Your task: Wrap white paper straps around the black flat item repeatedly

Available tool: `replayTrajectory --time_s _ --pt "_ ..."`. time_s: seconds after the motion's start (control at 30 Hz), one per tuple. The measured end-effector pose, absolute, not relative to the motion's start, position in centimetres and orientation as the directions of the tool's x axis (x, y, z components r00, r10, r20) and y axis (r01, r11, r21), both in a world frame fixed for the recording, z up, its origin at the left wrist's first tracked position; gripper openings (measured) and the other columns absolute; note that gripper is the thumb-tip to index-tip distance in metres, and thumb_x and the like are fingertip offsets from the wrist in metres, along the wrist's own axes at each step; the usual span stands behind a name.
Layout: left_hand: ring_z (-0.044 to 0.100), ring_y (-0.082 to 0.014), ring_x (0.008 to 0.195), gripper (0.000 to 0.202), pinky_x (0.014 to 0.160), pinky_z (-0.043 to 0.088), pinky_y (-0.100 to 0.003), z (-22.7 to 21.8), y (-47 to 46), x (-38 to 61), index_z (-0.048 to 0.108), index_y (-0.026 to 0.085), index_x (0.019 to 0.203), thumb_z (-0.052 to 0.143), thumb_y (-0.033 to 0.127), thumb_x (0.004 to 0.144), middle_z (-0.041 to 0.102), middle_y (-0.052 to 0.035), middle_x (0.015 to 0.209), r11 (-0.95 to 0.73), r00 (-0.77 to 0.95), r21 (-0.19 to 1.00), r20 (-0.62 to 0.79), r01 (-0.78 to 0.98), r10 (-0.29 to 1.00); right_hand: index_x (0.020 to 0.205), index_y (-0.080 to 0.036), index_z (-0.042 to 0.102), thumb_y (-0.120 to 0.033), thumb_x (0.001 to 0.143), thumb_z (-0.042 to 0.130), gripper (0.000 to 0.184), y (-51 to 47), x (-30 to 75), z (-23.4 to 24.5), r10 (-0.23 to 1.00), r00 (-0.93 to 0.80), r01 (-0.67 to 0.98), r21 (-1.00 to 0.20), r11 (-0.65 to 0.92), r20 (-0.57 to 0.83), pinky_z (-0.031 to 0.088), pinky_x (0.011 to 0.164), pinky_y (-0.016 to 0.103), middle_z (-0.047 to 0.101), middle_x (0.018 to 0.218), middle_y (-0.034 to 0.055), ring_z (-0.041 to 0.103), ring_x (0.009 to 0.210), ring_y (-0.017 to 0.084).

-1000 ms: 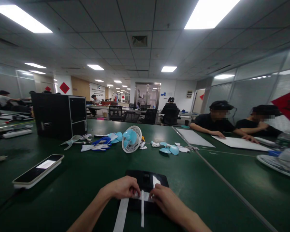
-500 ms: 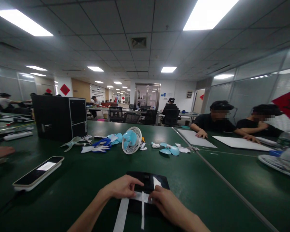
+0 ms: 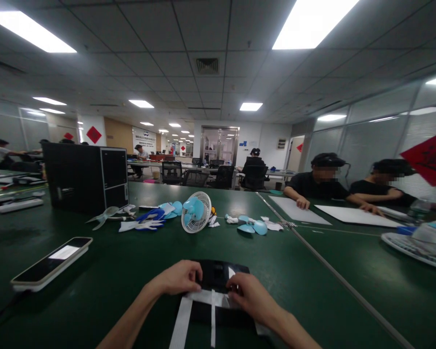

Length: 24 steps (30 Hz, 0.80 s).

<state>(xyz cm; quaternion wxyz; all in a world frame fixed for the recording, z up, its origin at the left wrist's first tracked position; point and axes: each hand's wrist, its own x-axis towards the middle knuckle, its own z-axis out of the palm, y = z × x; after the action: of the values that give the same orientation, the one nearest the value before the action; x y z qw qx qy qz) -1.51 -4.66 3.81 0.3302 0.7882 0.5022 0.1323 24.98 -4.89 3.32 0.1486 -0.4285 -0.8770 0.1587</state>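
Observation:
A black, flat, panel-like object (image 3: 218, 271) lies on the green table right in front of me. Across it runs a white strap (image 3: 218, 299), crossed by a narrow white strip (image 3: 213, 322) pointing toward me. A wider white band (image 3: 180, 324) slants down along the left side. With curled fingers, my left hand (image 3: 179, 278) grips the strap at its left end. My right hand (image 3: 252, 296) is closed at the strap's right end, its fingertips partly hidden. Beyond the right fingers a small white patch (image 3: 231, 272) shows on the black surface.
A phone-like device (image 3: 53, 264) lies to the left. Farther back are a black computer case (image 3: 85, 177), blue-white gloves (image 3: 145, 220), a small fan (image 3: 196, 212) and loose blue fan blades (image 3: 252, 226). Co-workers sit at the right by white boards (image 3: 356, 215).
My left forefinger, stretched out over the black object before, is now curled in. My right hand has shifted slightly, and a white piece shows below it. The whole view has turned a little.

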Motion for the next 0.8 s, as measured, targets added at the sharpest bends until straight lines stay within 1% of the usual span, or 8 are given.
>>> replayTrajectory --time_s 0.07,0.13,0.17,0.27,0.4,0.63,0.73,0.8 --pt "0.061 -0.0147 0.077 0.028 0.062 0.043 -0.022 3.7 -4.1 -2.1 0.06 0.021 0.099 0.053 0.043 0.082 0.065 -0.0002 0.087 -0.247 0.315 0.595 -0.01 0.765 0.949 0.095 -0.02 0.066 -0.02 0.081 0.056 0.017 -3.9 24.6 3.7 0.814 -0.552 0.726 -0.376 0.576 0.181 0.043 0.076 0.025 0.063 0.097 0.0039 0.059 0.088 0.017" --pt "0.063 -0.0155 0.081 0.024 0.065 0.044 -0.023 3.3 -3.3 -2.8 0.059 0.022 0.098 0.047 0.04 0.087 0.067 -0.0009 0.09 -0.166 0.141 0.453 0.089 0.876 0.986 0.1 -0.02 0.065 -0.022 0.082 0.058 0.019 -3.0 24.0 4.2 0.79 -0.571 0.717 -0.334 0.612 0.221 0.043 0.084 0.028 0.061 0.107 0.0058 0.057 0.098 0.019" --pt "0.063 -0.0164 0.086 0.021 0.069 0.044 -0.024 3.0 -2.9 -3.3 0.058 0.024 0.099 0.047 0.038 0.088 0.067 -0.001 0.094 -0.098 0.057 0.352 0.124 0.931 0.991 0.102 -0.019 0.064 -0.024 0.083 0.058 0.02 -2.5 23.5 4.5 0.777 -0.59 0.71 -0.315 0.629 0.22 0.043 0.088 0.03 0.06 0.11 0.0065 0.055 0.102 0.02" --pt "0.063 -0.0218 0.098 0.021 0.077 0.045 -0.03 2.0 -2.0 -4.6 0.055 0.023 0.107 0.047 0.029 0.088 0.067 -0.0064 0.105 0.017 -0.054 0.262 0.135 0.965 0.989 0.11 -0.019 0.061 -0.031 0.088 0.056 0.025 -1.5 22.3 5.2 0.765 -0.624 0.712 -0.286 0.641 0.162 0.046 0.09 0.037 0.058 0.117 0.0071 0.056 0.104 0.022" --pt "0.062 -0.0251 0.103 0.025 0.082 0.046 -0.035 1.1 -1.4 -6.0 0.054 0.021 0.111 0.046 0.026 0.088 0.066 -0.0105 0.111 0.082 -0.109 0.221 0.112 0.972 0.988 0.118 -0.018 0.055 -0.034 0.091 0.054 0.032 -0.9 21.8 5.4 0.787 -0.606 0.738 -0.289 0.61 0.116 0.051 0.084 0.042 0.057 0.12 0.0077 0.059 0.1 0.021" --pt "0.062 -0.026 0.104 0.029 0.082 0.048 -0.037 0.7 -1.0 -6.9 0.055 0.02 0.114 0.048 0.026 0.087 0.065 -0.0115 0.114 0.112 -0.13 0.218 0.072 0.969 0.989 0.117 -0.018 0.056 -0.035 0.091 0.054 0.031 -1.5 25.0 5.9 0.841 -0.528 0.795 -0.279 0.538 0.117 0.052 0.084 0.042 0.058 0.12 0.0069 0.059 0.1 0.021" --pt "0.061 -0.0266 0.106 0.029 0.085 0.048 -0.038 0.5 -1.0 -7.0 0.056 0.02 0.114 0.049 0.027 0.087 0.065 -0.0121 0.115 0.104 -0.122 0.228 0.07 0.968 0.99 0.112 -0.018 0.059 -0.035 0.091 0.053 0.028 -1.5 28.8 5.6 0.874 -0.468 0.831 -0.271 0.486 0.132 0.05 0.084 0.039 0.061 0.115 0.0079 0.06 0.095 0.02" --pt "0.061 -0.0258 0.106 0.031 0.085 0.049 -0.037 0.4 -1.1 -6.9 0.055 0.02 0.116 0.049 0.027 0.087 0.064 -0.0118 0.117 0.094 -0.113 0.243 0.064 0.965 0.992 0.102 -0.018 0.065 -0.035 0.09 0.05 0.025 -1.4 32.7 5.1 0.915 -0.367 0.877 -0.266 0.401 0.169 0.047 0.085 0.035 0.066 0.106 0.0102 0.061 0.092 0.021"
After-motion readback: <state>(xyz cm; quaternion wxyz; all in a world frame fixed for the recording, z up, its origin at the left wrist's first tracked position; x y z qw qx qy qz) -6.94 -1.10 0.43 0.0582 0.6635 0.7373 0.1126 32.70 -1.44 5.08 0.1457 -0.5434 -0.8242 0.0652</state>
